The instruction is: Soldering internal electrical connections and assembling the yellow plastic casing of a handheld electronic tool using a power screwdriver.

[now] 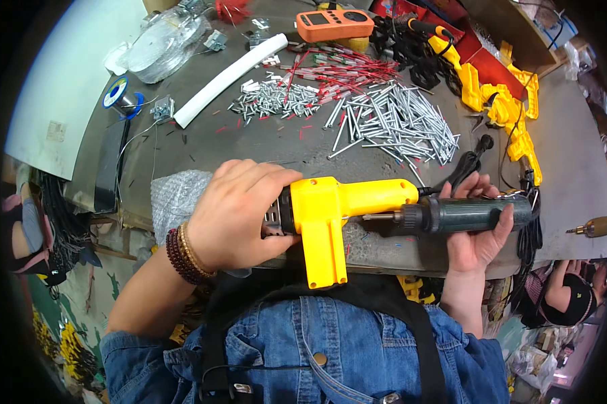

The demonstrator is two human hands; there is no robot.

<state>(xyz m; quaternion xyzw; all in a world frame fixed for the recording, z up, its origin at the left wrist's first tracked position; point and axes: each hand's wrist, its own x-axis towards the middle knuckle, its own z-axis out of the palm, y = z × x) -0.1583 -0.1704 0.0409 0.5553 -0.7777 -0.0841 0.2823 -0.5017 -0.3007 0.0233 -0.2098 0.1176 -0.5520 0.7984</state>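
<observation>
My left hand (233,212) is wrapped around the vented metal end of a yellow heat gun (320,219), holding it over the front of the bench. The gun's handle stretches to the right, with a black cord leaving its end, and a yellow block extends toward me. In my right hand (468,250) lies a dark green electric screwdriver (475,214), fingers curled around its barrel. Its bit points left, just on my side of the handle; I cannot tell whether the tip touches the gun. Screw holes show at the housing's corners.
Beyond my hands lie long screws (398,124), shorter screws (270,97), red-wired parts (344,71) and a white tube (233,81). An orange multimeter (334,25) sits behind. Yellow housings (505,111) line the right; bubble wrap (172,195) and a solder spool (123,101) are left.
</observation>
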